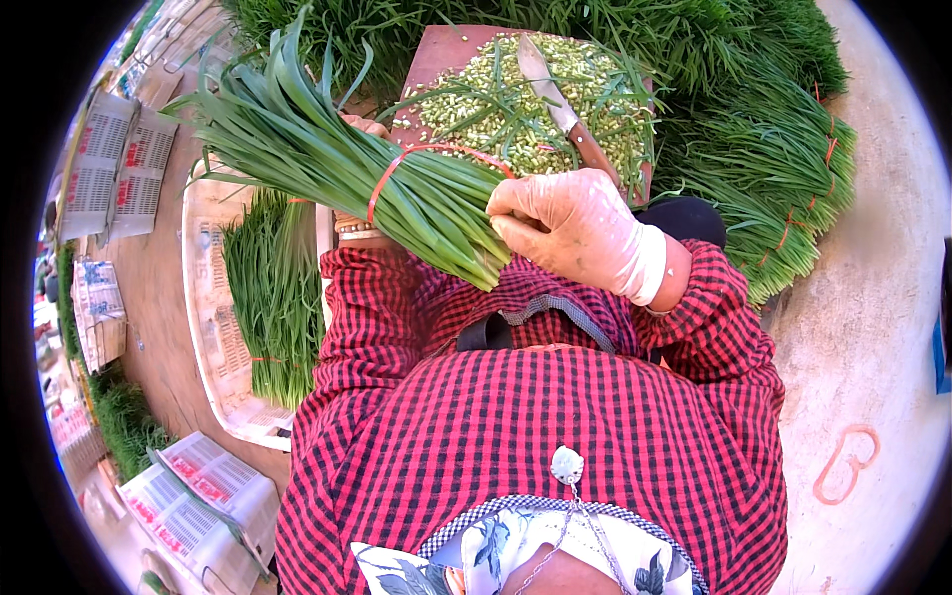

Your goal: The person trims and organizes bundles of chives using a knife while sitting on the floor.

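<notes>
A bundle of garlic chives (297,149), circled by a red band (381,188), lies slantwise across the front of my body. Its leafy tips point to the far left and its stem ends to the right. My left hand (367,126) grips it from beneath; most of that hand is hidden behind the leaves. My right hand (585,226), in a thin whitish glove, is closed at the stem ends with fingertips pressed together. Beyond it, a knife (550,89) with a wooden handle rests on a reddish board (436,55) strewn with chopped stem bits (486,84).
On the left stands a white plastic crate (210,327) with banded chives (268,297) in it. Piles of chives (754,169) fill the far side and the right. More crates (203,496) stand along the left. A red band (848,464) lies on the pale floor (843,347).
</notes>
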The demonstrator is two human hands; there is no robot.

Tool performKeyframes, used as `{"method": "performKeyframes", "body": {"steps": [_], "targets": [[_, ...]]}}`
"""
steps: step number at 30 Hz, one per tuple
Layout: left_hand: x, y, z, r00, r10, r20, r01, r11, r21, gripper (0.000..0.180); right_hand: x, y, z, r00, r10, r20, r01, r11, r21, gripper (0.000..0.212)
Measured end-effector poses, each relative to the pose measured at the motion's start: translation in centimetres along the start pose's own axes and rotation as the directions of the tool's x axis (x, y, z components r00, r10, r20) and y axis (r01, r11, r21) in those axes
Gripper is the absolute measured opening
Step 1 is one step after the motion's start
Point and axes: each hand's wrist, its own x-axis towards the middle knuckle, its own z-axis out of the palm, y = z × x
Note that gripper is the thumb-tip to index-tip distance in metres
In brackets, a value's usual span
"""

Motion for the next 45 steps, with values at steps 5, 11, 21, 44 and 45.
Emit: {"method": "performKeyframes", "body": {"steps": [5, 11, 21, 44, 45], "targets": [[0.8, 1.6, 0.0, 1.0, 0.016, -0.008, -0.016, 1.0, -0.023, 0.046, -0.8, 0.5, -1.1, 0.992, 0.048, 0.115, -0.051, 0.998, 0.023, 0.007], [1.0, 4.7, 0.3, 0.997, 0.074, -0.031, -0.076, 0.996, -0.052, 0.046, -7.0, 5.9, -5.9, 0.923, 0.337, 0.188, -0.291, 0.928, -0.232, 0.012], [-0.4, 5.0, 0.8, 0.993, 0.103, -0.061, -0.107, 0.993, -0.049, 0.047, -4.1, 3.8, -4.8, 0.985, 0.074, -0.156, -0.083, 0.995, -0.053, 0.028], [0.5, 4.8, 4.2, 0.952, 0.181, -0.245, -0.232, 0.953, -0.196, 0.049, -12.6, 14.3, -13.7, 0.81, 0.527, -0.256, -0.577, 0.643, -0.504, 0.032], [0.5, 3.5, 4.6, 0.883, 0.341, -0.322, -0.275, 0.933, 0.233, 0.049, -11.4, 13.8, -12.8, 0.912, 0.293, -0.286, -0.401, 0.781, -0.478, 0.041]]}}
